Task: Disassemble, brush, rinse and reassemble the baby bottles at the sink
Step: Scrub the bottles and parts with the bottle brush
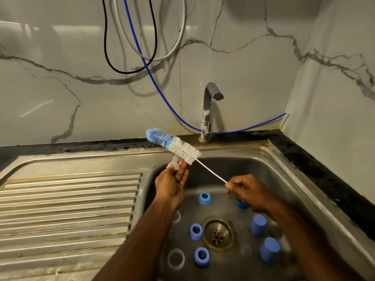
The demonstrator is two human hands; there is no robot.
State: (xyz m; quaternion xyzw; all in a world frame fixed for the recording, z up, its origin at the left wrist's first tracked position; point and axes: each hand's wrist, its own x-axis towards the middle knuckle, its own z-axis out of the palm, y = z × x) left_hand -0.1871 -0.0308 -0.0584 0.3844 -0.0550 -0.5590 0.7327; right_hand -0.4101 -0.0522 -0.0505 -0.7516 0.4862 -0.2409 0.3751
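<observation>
Presently you are at the brushing step, with the bottles already taken apart. Your left hand (171,179) pinches a small clear teat (175,164) at its fingertips, held up over the left edge of the sink (284,175). Your right hand (246,192) grips the thin wire handle of the bottle brush (174,146), fingers curled round it; the bristle head points up and left, its white lower bristles just beside the teat.

The next move, by my judgement, calls for bringing the bristles onto or into the teat while the left fingers hold firm, since the soft, small piece could slip.

The teat looks translucent and pale; its detail is too small to tell. Blue rings (196,231) and blue caps (258,225) lie scattered in the basin around the drain (218,234), with a clear bottle (176,258) at lower left. No water shows at the tap (210,106).
</observation>
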